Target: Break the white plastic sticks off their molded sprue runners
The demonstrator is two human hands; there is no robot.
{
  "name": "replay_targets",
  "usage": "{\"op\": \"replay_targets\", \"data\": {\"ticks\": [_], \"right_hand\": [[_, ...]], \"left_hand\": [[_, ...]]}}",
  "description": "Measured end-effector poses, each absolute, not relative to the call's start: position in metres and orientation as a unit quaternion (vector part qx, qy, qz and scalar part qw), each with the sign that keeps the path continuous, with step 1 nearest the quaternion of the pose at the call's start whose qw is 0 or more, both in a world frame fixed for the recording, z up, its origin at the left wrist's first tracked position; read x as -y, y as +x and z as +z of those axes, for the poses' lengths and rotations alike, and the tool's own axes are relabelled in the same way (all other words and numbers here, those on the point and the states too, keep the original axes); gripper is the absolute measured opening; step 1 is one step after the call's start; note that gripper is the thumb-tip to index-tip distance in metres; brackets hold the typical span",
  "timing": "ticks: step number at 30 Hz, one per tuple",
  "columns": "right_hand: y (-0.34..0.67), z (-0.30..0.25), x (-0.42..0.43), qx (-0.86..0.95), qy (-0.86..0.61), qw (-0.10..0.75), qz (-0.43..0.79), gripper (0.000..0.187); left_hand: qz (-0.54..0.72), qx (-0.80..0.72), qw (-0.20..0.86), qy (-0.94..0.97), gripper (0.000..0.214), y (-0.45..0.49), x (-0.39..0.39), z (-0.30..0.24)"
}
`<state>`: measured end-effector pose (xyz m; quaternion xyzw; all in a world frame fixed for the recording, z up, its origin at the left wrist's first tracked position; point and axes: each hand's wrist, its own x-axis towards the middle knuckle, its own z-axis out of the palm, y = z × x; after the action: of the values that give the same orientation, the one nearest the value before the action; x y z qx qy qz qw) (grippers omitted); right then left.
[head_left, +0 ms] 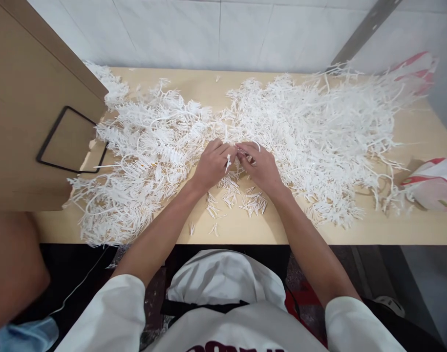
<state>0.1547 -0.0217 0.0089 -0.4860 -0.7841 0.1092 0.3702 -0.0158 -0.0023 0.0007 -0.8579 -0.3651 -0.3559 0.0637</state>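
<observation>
My left hand [213, 165] and my right hand [260, 166] meet at the middle of a pale wooden table [421, 137]. Both have their fingers curled and pinched on a small white plastic piece [228, 161] held between them. A big heap of white branched plastic strips [318, 132] spreads to the right of my hands, and another heap [142, 156] lies to the left. Small clusters of short white bits [254, 203] lie on the table just in front of my hands.
A tan board with a black rectangular outline [43, 122] leans at the left. Red-and-white plastic bags sit at the right edge [434, 183] and far right corner [415, 68]. A white tiled wall [223, 29] backs the table. Another person's bare limb [10, 274] shows at lower left.
</observation>
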Motion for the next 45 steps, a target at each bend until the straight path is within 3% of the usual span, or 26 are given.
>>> {"op": "replay_targets", "data": {"ticks": [6,14,21,28,35,41,45], "right_hand": [[0.151,0.011,0.022,0.758,-0.522,0.375,0.107,0.024],[0.153,0.01,0.023,0.762,-0.508,0.387,0.103,0.017],[0.15,0.013,0.026,0.743,-0.546,0.382,0.069,0.005],[0.15,0.018,0.027,0.756,-0.546,0.352,0.078,0.006],[0.152,0.017,0.025,0.769,-0.545,0.323,0.085,0.014],[0.153,0.017,0.026,0.778,-0.523,0.335,0.098,0.009],[0.155,0.019,0.026,0.779,-0.508,0.342,0.136,0.021]], "left_hand": [[-0.339,0.382,0.145,-0.847,0.019,-0.017,0.004,0.001],[-0.388,0.372,0.071,-0.84,0.017,-0.018,0.0,-0.008],[-0.341,0.384,0.06,-0.856,0.026,-0.014,0.004,-0.004],[-0.285,0.356,0.087,-0.886,0.019,-0.007,0.009,-0.003],[-0.267,0.31,0.178,-0.895,0.017,-0.006,0.006,-0.006],[-0.3,0.353,0.129,-0.877,0.016,-0.008,0.002,-0.01],[-0.334,0.37,0.091,-0.862,0.022,-0.008,0.001,-0.011]]}}
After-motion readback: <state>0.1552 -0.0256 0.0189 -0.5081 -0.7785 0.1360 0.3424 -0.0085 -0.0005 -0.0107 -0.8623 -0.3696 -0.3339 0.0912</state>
